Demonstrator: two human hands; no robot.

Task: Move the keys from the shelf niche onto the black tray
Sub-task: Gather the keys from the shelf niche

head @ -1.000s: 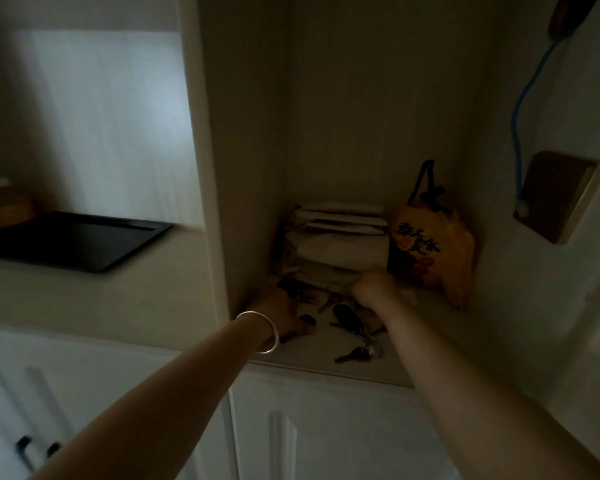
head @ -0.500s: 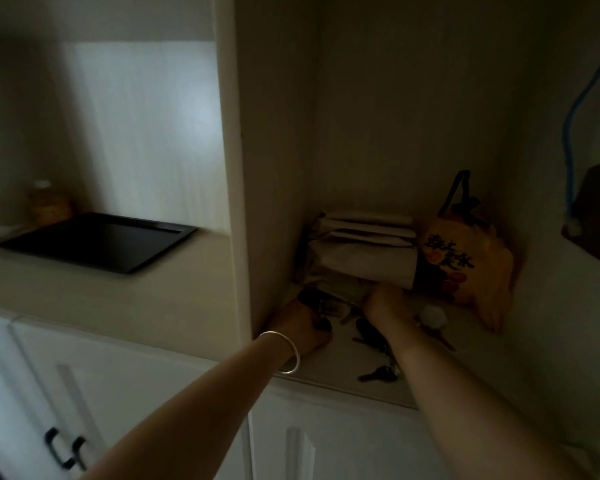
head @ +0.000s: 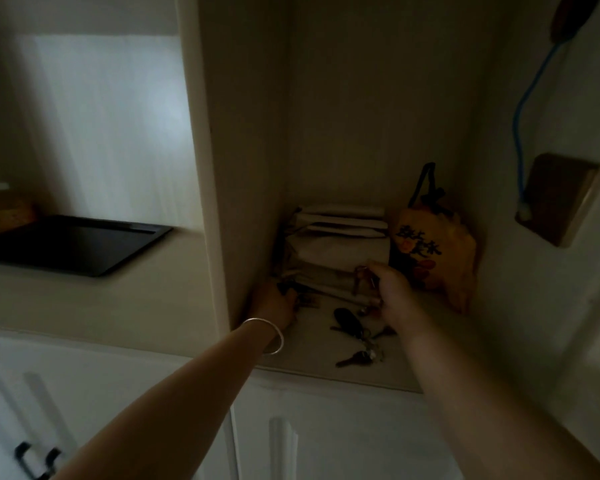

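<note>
1. Head view: the picture is dark and a bit blurry, so small things are hard to see.
2. The left hand (head: 274, 301) is low in the left corner of the shelf niche (head: 326, 370). Its fingers are curled around something dark. I cannot tell what it is, or how tight the hold is.
3. The right hand (head: 390, 289) is lifted a little off the shelf. Its fingers pinch a small bunch of keys (head: 362, 278) that hangs down in front of the bags.
4. More keys (head: 355, 336) lie flat on the shelf floor between the two hands. One has a fat dark fob. Thin metal keys and rings trail toward the front edge.
5. A pile of folded pale bags (head: 336, 244) fills the back of the niche. It hides what is behind it.
6. An orange bag (head: 433, 251) with dark handles leans in the right corner, touching the pile.
7. The niche is narrow, with tall walls on both sides. The front part of its floor is open.
8. The black tray (head: 73, 244) sits on the counter to the left, past the niche wall. It is flat, smooth and shiny. Its left end is cut off by the picture edge.
9. A thin silver bangle (head: 267, 336) rings the left wrist.
</note>
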